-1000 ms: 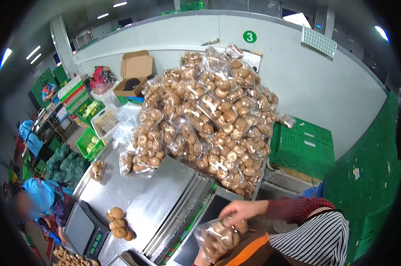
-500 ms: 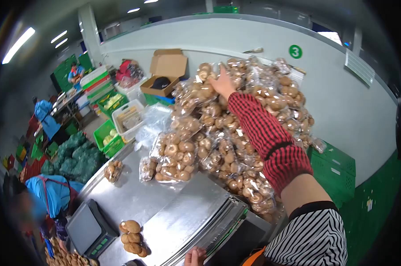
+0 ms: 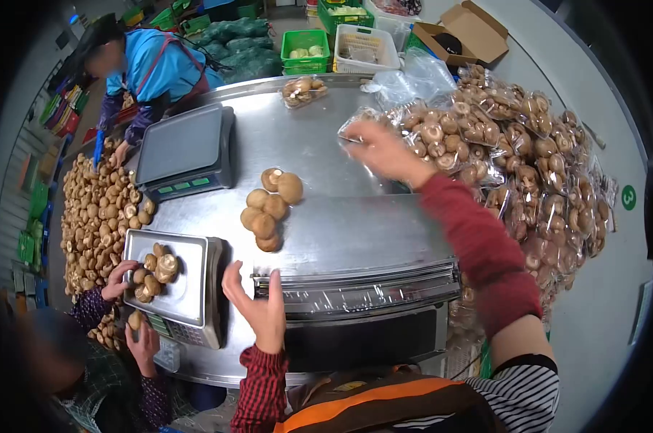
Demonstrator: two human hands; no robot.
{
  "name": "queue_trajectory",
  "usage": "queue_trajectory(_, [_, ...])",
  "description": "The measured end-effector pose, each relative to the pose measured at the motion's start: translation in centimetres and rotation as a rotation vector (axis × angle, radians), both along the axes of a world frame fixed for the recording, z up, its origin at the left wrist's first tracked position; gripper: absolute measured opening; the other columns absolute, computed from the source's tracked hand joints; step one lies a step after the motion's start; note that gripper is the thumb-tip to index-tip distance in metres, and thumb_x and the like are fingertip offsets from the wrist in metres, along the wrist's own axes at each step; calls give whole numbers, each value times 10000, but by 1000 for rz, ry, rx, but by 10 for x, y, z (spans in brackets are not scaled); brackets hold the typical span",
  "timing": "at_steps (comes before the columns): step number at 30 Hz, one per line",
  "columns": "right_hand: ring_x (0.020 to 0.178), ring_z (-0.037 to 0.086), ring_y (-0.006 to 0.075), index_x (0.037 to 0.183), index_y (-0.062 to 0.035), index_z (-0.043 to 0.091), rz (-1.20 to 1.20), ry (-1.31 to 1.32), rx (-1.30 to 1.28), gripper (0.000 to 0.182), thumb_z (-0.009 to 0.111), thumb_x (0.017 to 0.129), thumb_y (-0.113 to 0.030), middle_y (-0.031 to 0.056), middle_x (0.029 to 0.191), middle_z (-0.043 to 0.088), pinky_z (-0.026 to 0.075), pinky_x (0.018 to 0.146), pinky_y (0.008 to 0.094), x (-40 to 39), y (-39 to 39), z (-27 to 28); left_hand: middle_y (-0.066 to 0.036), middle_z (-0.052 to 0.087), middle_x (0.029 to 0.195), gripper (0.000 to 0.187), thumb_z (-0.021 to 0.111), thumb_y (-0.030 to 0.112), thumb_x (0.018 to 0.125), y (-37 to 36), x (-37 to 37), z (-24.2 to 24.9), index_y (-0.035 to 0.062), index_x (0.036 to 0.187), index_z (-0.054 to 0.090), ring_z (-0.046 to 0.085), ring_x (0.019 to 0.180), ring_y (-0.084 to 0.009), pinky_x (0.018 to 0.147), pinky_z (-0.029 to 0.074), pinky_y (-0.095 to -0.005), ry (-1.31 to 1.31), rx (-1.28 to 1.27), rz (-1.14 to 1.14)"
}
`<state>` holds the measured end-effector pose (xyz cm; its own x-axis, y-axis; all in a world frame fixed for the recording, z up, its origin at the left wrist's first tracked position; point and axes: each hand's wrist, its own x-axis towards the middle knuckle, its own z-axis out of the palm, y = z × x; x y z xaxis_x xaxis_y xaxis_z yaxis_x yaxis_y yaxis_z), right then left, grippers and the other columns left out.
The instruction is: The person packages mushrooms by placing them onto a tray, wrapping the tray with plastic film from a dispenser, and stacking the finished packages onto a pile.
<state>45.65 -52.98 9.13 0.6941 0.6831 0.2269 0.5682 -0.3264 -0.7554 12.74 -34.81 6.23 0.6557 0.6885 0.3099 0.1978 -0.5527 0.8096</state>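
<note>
My left hand (image 3: pixel 258 307) is raised over the near edge of the steel table, empty, with thumb and fingers apart. Just beyond it, a small group of loose brown mushrooms (image 3: pixel 267 205) lies on the metal. My right hand (image 3: pixel 388 153), slightly blurred, hovers over the table at the left edge of a big heap of bagged mushrooms (image 3: pixel 528 155). Its fingers stretch leftward with nothing visible in them. A clear bag partly shows behind that hand. Between my arms sits a wrapping device with metal rails (image 3: pixel 355 296) along its top.
A bare scale (image 3: pixel 182 148) stands at the back left. Another scale (image 3: pixel 207 289) carries mushrooms, with a co-worker's hands (image 3: pixel 142 343) beside it. Loose mushrooms (image 3: pixel 95 216) are piled far left, where a person in blue (image 3: pixel 160 61) works. One bagged pack (image 3: pixel 303 91) lies at the back.
My view has swung left and down. My right hand has come back from the top of the bagged heap to its near-left edge. My left hand has risen into fuller view.
</note>
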Motion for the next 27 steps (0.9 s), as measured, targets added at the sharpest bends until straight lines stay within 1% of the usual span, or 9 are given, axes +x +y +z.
queue_trajectory(5, [1210,535,332,1224,-65,636,241,-392,-143,591,589,877,-541,176,1307,575,400,1050,417,-50,164,-40,-379,236,1454,1198,917,422,585,33,56,-18,-56,1457,250,206,1383,-508,1129,233,-547,150,161,-70])
queue_trajectory(8, [1195,538,361,1168,-75,672,412,-52,-440,586,543,889,-574,174,1248,613,413,1027,440,-53,171,-45,-305,428,1391,1139,896,490,572,57,80,-31,-52,1412,350,341,1339,-487,1118,273,-538,170,260,-192])
queue_trajectory(12, [1083,577,373,1093,-83,712,84,11,-560,523,544,902,-540,152,1176,648,447,952,455,-96,89,-37,-226,520,1326,1053,891,468,555,46,91,-23,-9,1370,426,421,1314,-397,1106,309,-505,129,219,-594])
queue_trajectory(17, [1237,485,378,1144,-68,694,-479,-165,-478,499,554,919,-491,169,1354,541,367,1048,482,-165,-11,-55,-232,436,1417,1117,919,427,522,-6,98,-18,2,1409,387,339,1387,-398,1151,264,-470,176,260,-1008])
queue_trajectory(22, [1223,487,391,1278,-21,568,-643,-65,-66,602,536,931,-512,209,1340,524,365,1059,464,-168,-78,-33,-235,371,1470,1140,928,349,570,-1,48,-11,-37,1447,311,373,1354,-370,1136,295,-436,-15,0,-670])
queue_trajectory(23, [1175,520,401,1204,-8,611,-601,-42,-229,589,540,924,-522,226,1275,556,403,1014,464,-186,-110,-23,-213,513,1294,877,897,284,651,3,28,-13,-35,1338,456,478,1227,-358,1049,382,-418,-48,-24,-470])
queue_trajectory(25, [1057,587,400,1022,4,688,-554,141,-591,582,555,903,-550,236,1118,614,472,901,463,-220,-148,-1,-111,571,789,309,817,262,755,20,-14,-15,-12,781,674,535,789,-312,724,430,-440,130,377,-208])
queue_trajectory(26, [987,620,389,915,3,721,-539,301,-799,592,566,888,-568,229,1026,640,502,833,462,-237,-156,6,-112,567,735,360,785,340,779,23,-29,-25,6,685,689,528,736,-313,685,416,-446,267,420,-130])
queue_trajectory(27, [922,636,370,841,-13,731,-595,139,-792,585,576,876,-576,208,941,646,510,789,461,-255,-159,-11,-117,578,730,380,778,374,777,18,-34,-27,16,678,699,537,742,-314,684,414,-445,327,503,-139])
